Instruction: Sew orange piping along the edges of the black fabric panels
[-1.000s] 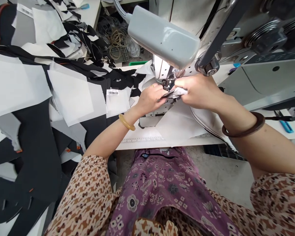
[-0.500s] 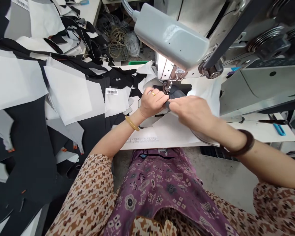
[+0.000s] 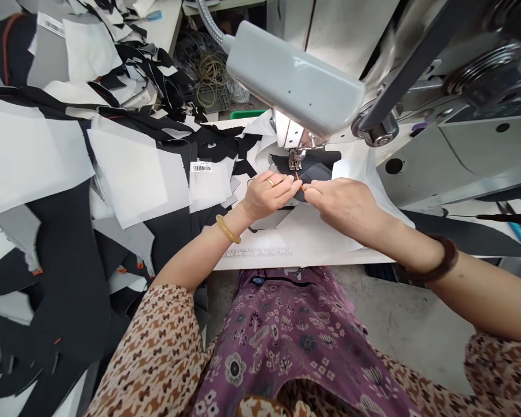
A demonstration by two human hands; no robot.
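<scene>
Left hand (image 3: 271,196): one
Right hand (image 3: 342,204): one
Bangles (image 3: 228,230) (image 3: 446,259): two, one per arm
Gold ring (image 3: 271,182): one
Sewing machine (image 3: 429,174): one
Lamp (image 3: 295,75): one
Orange strip (image 3: 297,177): one
Floral apron (image 3: 282,341): one
Barcode labels (image 3: 201,167) (image 3: 51,24): at least two
Dark fabric pieces (image 3: 316,172): many, too overlapped to count

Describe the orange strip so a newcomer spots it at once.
Find the grey lamp head, then the metal presser foot below it. Just below that, between the left hand and right hand, is the narrow orange strip, bright against dark fabric.
</scene>
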